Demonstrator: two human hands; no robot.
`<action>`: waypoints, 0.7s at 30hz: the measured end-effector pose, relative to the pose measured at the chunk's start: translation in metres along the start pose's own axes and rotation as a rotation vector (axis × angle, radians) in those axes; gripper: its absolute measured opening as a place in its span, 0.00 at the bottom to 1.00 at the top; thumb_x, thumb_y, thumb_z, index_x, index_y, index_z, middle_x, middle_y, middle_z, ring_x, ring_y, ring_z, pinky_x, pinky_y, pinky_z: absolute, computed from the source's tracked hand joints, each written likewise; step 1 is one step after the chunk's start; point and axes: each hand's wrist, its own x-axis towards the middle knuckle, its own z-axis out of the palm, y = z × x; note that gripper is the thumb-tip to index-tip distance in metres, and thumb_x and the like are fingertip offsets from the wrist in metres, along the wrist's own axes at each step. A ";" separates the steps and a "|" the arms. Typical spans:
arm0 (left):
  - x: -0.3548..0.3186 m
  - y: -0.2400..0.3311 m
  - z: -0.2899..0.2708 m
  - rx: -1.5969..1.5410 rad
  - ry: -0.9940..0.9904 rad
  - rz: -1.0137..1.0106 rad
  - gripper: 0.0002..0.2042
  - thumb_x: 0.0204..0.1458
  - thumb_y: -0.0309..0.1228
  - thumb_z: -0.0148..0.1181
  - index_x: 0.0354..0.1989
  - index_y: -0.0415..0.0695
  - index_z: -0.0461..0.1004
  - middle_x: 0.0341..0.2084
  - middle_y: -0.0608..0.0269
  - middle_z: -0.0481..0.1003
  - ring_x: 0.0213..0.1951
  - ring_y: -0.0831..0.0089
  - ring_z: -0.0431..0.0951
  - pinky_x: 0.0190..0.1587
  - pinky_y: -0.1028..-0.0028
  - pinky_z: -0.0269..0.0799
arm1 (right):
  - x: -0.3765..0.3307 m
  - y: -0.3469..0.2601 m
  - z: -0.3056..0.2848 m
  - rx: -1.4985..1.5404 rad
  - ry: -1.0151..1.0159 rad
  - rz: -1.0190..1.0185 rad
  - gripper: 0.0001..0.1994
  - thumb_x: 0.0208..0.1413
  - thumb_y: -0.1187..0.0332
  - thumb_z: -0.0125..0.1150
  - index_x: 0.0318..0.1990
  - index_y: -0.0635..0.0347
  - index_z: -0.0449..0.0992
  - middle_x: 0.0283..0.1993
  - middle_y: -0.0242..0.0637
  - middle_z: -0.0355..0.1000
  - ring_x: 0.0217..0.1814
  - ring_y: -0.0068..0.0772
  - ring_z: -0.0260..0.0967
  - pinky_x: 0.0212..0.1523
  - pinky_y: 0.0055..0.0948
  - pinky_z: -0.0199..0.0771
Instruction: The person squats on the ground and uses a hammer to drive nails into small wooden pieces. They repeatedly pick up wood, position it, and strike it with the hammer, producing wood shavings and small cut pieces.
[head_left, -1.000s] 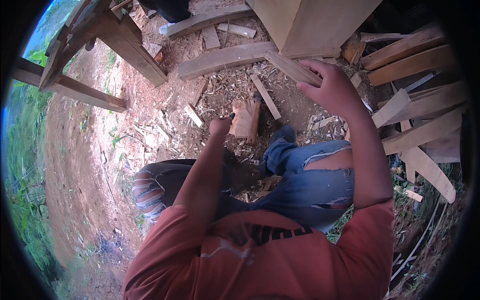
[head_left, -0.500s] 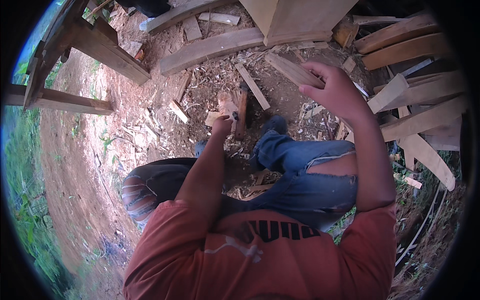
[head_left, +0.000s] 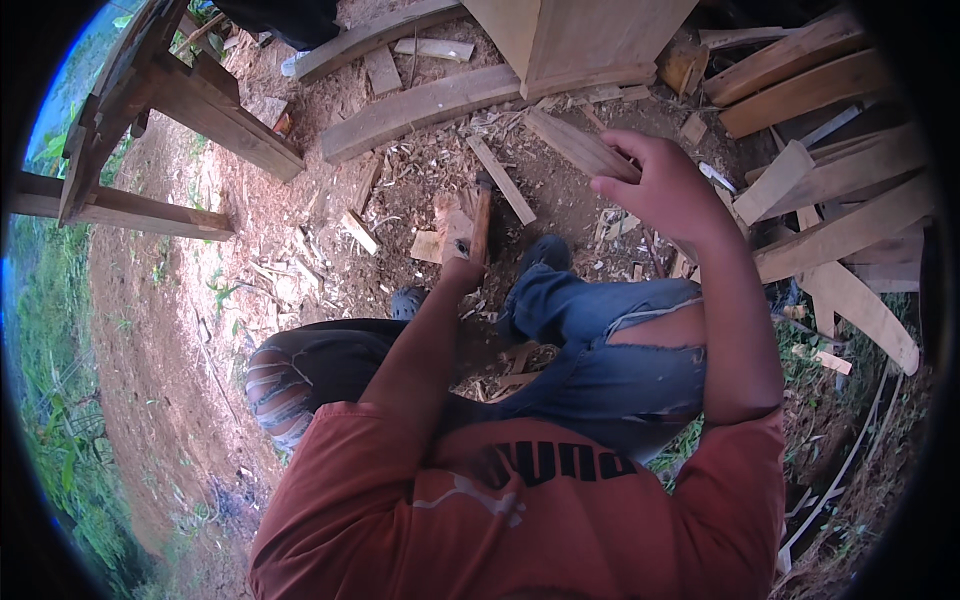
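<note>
Right hand (head_left: 660, 188): fingers clamped on wooden slat (head_left: 572, 140), out front-right, slat pointing forward-left. Left hand (head_left: 464, 273) near wood-handled tool (head_left: 482, 222) and light wood block (head_left: 450, 215); can't tell finger state. Red T-shirt (head_left: 620, 530): bold dark lettering (head_left: 562, 464), pale logo (head_left: 480, 497).

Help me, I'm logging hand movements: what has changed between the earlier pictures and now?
The left hand has moved rightward and toward the body, close to the near end of the wooden-handled tool; its grip is unclear. The right hand still holds the wooden piece. The tool still lies beside the wooden block.
</note>
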 end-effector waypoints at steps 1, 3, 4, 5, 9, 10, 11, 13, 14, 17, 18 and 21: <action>-0.013 0.019 -0.004 -0.111 -0.116 -0.057 0.18 0.55 0.40 0.75 0.41 0.35 0.84 0.34 0.52 0.83 0.37 0.59 0.85 0.42 0.58 0.84 | -0.002 0.006 -0.001 -0.025 0.006 0.009 0.27 0.57 0.60 0.74 0.63 0.60 0.79 0.53 0.52 0.82 0.53 0.47 0.83 0.56 0.41 0.79; -0.018 0.027 -0.015 -0.452 -0.332 -0.148 0.12 0.58 0.35 0.73 0.42 0.39 0.82 0.33 0.58 0.81 0.37 0.63 0.83 0.42 0.59 0.83 | 0.000 0.004 -0.004 -0.066 0.009 -0.020 0.27 0.57 0.60 0.73 0.63 0.60 0.79 0.53 0.53 0.82 0.54 0.50 0.82 0.56 0.42 0.79; -0.007 0.014 -0.020 -0.690 -0.436 -0.169 0.10 0.59 0.33 0.72 0.43 0.41 0.81 0.33 0.60 0.80 0.36 0.64 0.82 0.43 0.60 0.83 | 0.004 -0.004 -0.002 -0.086 0.003 -0.056 0.27 0.57 0.60 0.73 0.63 0.60 0.79 0.53 0.54 0.82 0.54 0.51 0.82 0.57 0.42 0.79; 0.001 0.008 -0.028 -0.920 -0.547 -0.177 0.09 0.60 0.31 0.71 0.43 0.43 0.79 0.32 0.63 0.78 0.36 0.66 0.81 0.43 0.61 0.82 | 0.009 -0.009 0.000 -0.107 0.006 -0.087 0.27 0.57 0.60 0.73 0.63 0.60 0.79 0.53 0.54 0.82 0.55 0.53 0.82 0.57 0.43 0.79; -0.021 0.057 -0.051 -1.054 -0.461 -0.157 0.12 0.61 0.32 0.71 0.47 0.44 0.75 0.34 0.64 0.76 0.36 0.65 0.79 0.45 0.62 0.82 | 0.008 -0.001 -0.004 -0.126 0.054 -0.181 0.27 0.56 0.61 0.72 0.63 0.59 0.78 0.52 0.54 0.81 0.56 0.55 0.81 0.58 0.45 0.80; -0.020 0.055 -0.063 -1.039 -0.479 -0.158 0.12 0.61 0.31 0.71 0.47 0.44 0.75 0.34 0.64 0.76 0.36 0.65 0.79 0.45 0.61 0.83 | 0.010 -0.006 -0.003 -0.133 0.048 -0.206 0.27 0.56 0.61 0.72 0.62 0.59 0.78 0.52 0.54 0.81 0.55 0.55 0.81 0.58 0.45 0.79; -0.020 0.051 -0.075 -1.025 -0.496 -0.159 0.12 0.61 0.31 0.71 0.47 0.44 0.74 0.35 0.64 0.77 0.36 0.65 0.79 0.45 0.60 0.83 | 0.011 -0.012 -0.003 -0.140 0.041 -0.233 0.27 0.56 0.61 0.71 0.62 0.59 0.78 0.52 0.54 0.81 0.55 0.56 0.81 0.58 0.45 0.79; -0.038 0.065 -0.091 -0.962 -0.617 -0.112 0.11 0.64 0.28 0.65 0.49 0.38 0.72 0.38 0.58 0.76 0.40 0.64 0.80 0.50 0.59 0.83 | 0.010 -0.010 -0.004 -0.117 0.011 -0.206 0.26 0.56 0.64 0.72 0.62 0.61 0.78 0.52 0.56 0.81 0.56 0.56 0.81 0.57 0.44 0.79; -0.051 0.074 -0.099 -0.928 -0.680 -0.090 0.11 0.66 0.27 0.62 0.51 0.35 0.70 0.40 0.55 0.76 0.43 0.63 0.81 0.52 0.59 0.84 | 0.009 -0.008 -0.004 -0.106 -0.004 -0.190 0.26 0.55 0.65 0.72 0.62 0.62 0.78 0.52 0.57 0.80 0.56 0.56 0.80 0.57 0.43 0.79; -0.086 0.087 -0.123 -0.785 -0.476 -0.150 0.11 0.66 0.29 0.63 0.48 0.33 0.74 0.37 0.53 0.79 0.40 0.62 0.84 0.47 0.61 0.82 | 0.006 -0.004 -0.004 -0.120 0.051 -0.225 0.26 0.55 0.64 0.72 0.61 0.61 0.78 0.51 0.56 0.81 0.55 0.57 0.80 0.56 0.44 0.79; -0.097 0.087 -0.133 -0.589 -0.409 -0.060 0.11 0.66 0.31 0.63 0.45 0.33 0.76 0.35 0.53 0.80 0.37 0.63 0.84 0.44 0.63 0.81 | 0.004 -0.007 -0.003 -0.120 0.053 -0.226 0.26 0.55 0.64 0.72 0.61 0.61 0.78 0.51 0.56 0.81 0.55 0.57 0.80 0.56 0.44 0.79; -0.151 0.126 -0.164 0.155 -0.272 0.252 0.15 0.65 0.38 0.65 0.33 0.36 0.81 0.27 0.57 0.82 0.24 0.70 0.81 0.31 0.70 0.76 | -0.002 -0.007 -0.009 -0.108 0.055 -0.188 0.25 0.55 0.63 0.72 0.60 0.61 0.78 0.51 0.56 0.81 0.54 0.58 0.80 0.55 0.44 0.79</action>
